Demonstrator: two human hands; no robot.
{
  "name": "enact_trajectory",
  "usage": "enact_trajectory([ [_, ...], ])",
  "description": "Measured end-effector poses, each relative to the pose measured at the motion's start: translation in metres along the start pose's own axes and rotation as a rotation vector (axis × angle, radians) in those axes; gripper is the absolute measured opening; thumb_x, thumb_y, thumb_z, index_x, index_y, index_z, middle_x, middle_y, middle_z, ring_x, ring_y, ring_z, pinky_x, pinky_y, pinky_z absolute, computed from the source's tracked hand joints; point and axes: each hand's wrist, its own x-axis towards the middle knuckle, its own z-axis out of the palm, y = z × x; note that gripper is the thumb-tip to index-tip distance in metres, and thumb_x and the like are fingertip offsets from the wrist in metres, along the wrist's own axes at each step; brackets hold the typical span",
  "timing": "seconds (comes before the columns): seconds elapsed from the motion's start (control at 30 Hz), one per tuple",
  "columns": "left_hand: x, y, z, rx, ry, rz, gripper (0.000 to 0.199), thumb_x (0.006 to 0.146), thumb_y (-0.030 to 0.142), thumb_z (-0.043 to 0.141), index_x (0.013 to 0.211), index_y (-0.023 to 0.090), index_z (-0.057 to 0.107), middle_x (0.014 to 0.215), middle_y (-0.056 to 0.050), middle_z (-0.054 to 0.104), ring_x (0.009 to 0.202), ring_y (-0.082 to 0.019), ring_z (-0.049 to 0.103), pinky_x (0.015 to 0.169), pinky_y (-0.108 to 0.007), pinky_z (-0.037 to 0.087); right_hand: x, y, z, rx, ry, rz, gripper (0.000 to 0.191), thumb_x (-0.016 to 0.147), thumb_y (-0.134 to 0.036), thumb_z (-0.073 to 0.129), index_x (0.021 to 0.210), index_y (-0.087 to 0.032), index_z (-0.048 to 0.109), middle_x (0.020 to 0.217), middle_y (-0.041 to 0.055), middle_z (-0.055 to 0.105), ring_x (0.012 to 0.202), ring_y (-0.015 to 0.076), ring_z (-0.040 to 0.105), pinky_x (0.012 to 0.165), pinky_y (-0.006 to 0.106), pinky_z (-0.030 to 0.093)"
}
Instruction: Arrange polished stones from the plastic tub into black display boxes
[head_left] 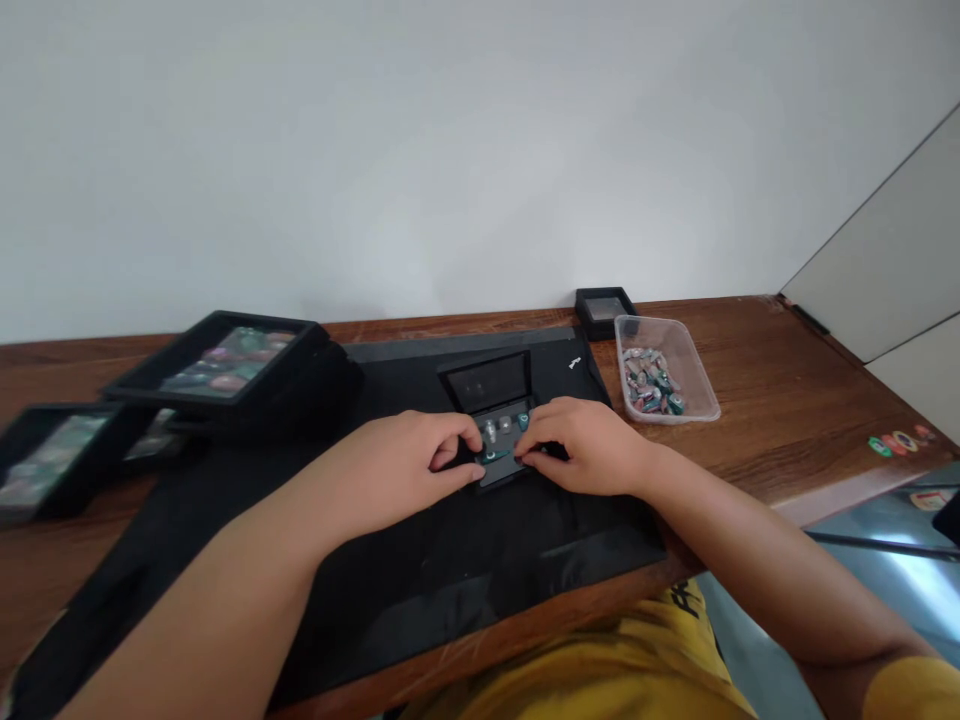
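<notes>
A small black case [472, 482] lies on the black mat with its windowed lid [491, 384] raised. Inside are several small glossy pieces that look like press-on nails: a silvery one [490, 430], a pale one [505, 424], a teal one [523, 421] and a long green one [495, 456]. My left hand [409, 465] has thumb and forefinger curled round the case's left edge, close to the green piece. At the right side, my right hand [589, 445] is closed in a pinch low over the case; whatever lies between its fingertips is hidden.
A clear plastic tub [694, 372] of similar glossy pieces [651, 382] stands right of the mat [450, 570]. Behind it sits a black windowed box [600, 308]. Stacked black display boxes [217, 365] are at left. Round stickers [892, 442] mark the wooden table [772, 400] near its right edge.
</notes>
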Motion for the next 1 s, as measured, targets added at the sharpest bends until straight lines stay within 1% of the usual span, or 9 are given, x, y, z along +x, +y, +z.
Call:
enact_trajectory([
  [0.17, 0.0, 0.005, 0.0, -0.021, 0.045, 0.001, 0.036, 0.083, 0.062, 0.063, 0.094, 0.029, 0.074, 0.061, 0.003, 0.06, 0.051, -0.017, 0.053, 0.05, -0.03, 0.03, 0.0, -0.001, -0.001, -0.037, -0.003, 0.013, 0.01, 0.095, -0.016, 0.07, 0.099, -0.017, 0.08, 0.096, 0.0061, 0.078, 0.09, 0.0206, 0.068, 0.084, 0.032, 0.049],
  [0.3, -0.001, 0.011, 0.003, 0.008, 0.086, 0.052, 0.027, 0.085, 0.052, 0.062, 0.09, 0.03, 0.075, 0.06, 0.003, 0.059, 0.05, -0.016, 0.052, 0.05, -0.03, 0.029, 0.0, -0.002, -0.002, -0.067, -0.01, 0.028, 0.008, 0.095, -0.019, 0.072, 0.094, -0.017, 0.08, 0.094, 0.0059, 0.078, 0.089, 0.0207, 0.067, 0.082, 0.032, 0.048],
  [0.4, -0.001, 0.013, 0.005, 0.025, 0.082, 0.086, 0.024, 0.087, 0.045, 0.059, 0.091, 0.03, 0.077, 0.059, 0.003, 0.059, 0.05, -0.016, 0.054, 0.051, -0.03, 0.029, 0.0, -0.002, -0.002, -0.075, -0.014, 0.026, 0.007, 0.095, -0.02, 0.073, 0.094, -0.019, 0.08, 0.095, 0.0054, 0.077, 0.089, 0.02, 0.067, 0.081, 0.031, 0.046],
  [0.53, 0.0, 0.014, 0.006, 0.01, 0.075, 0.109, 0.025, 0.088, 0.041, 0.058, 0.094, 0.031, 0.08, 0.06, 0.003, 0.061, 0.052, -0.017, 0.056, 0.052, -0.03, 0.032, 0.0, -0.001, -0.002, -0.064, -0.009, 0.017, 0.005, 0.094, -0.018, 0.074, 0.095, -0.019, 0.079, 0.094, 0.0052, 0.076, 0.089, 0.0201, 0.066, 0.081, 0.032, 0.046],
  [0.63, 0.0, 0.013, 0.007, -0.005, 0.066, 0.137, 0.026, 0.089, 0.039, 0.056, 0.093, 0.032, 0.081, 0.06, 0.003, 0.063, 0.053, -0.017, 0.056, 0.054, -0.03, 0.033, 0.0, -0.001, -0.003, -0.062, -0.013, 0.015, 0.005, 0.095, -0.02, 0.073, 0.093, -0.019, 0.078, 0.092, 0.0054, 0.075, 0.089, 0.0206, 0.066, 0.081, 0.032, 0.046],
  [0.77, -0.001, 0.013, 0.007, -0.017, 0.063, 0.157, 0.025, 0.089, 0.036, 0.056, 0.089, 0.032, 0.08, 0.059, 0.003, 0.062, 0.053, -0.017, 0.055, 0.054, -0.03, 0.034, 0.0, -0.002, -0.004, -0.052, -0.016, 0.049, 0.004, 0.094, -0.021, 0.074, 0.091, -0.019, 0.075, 0.094, 0.0051, 0.075, 0.091, 0.0207, 0.066, 0.082, 0.032, 0.046],
  [0.87, -0.001, 0.013, 0.007, -0.027, 0.057, 0.158, 0.024, 0.089, 0.036, 0.056, 0.089, 0.032, 0.08, 0.061, 0.003, 0.063, 0.054, -0.017, 0.055, 0.055, -0.029, 0.034, 0.001, -0.002, -0.004, -0.042, -0.023, 0.055, 0.001, 0.094, -0.02, 0.074, 0.095, -0.019, 0.074, 0.096, 0.0051, 0.075, 0.092, 0.0204, 0.065, 0.084, 0.032, 0.046],
  [1.0, 0.0, 0.013, 0.007, 0.006, 0.049, 0.155, 0.025, 0.09, 0.036, 0.055, 0.089, 0.032, 0.08, 0.062, 0.002, 0.064, 0.055, -0.016, 0.056, 0.056, -0.029, 0.034, 0.002, -0.003, -0.004, -0.062, -0.028, 0.05, 0.007, 0.094, -0.021, 0.073, 0.1, -0.018, 0.075, 0.096, 0.0057, 0.074, 0.091, 0.0211, 0.064, 0.082, 0.033, 0.045],
])
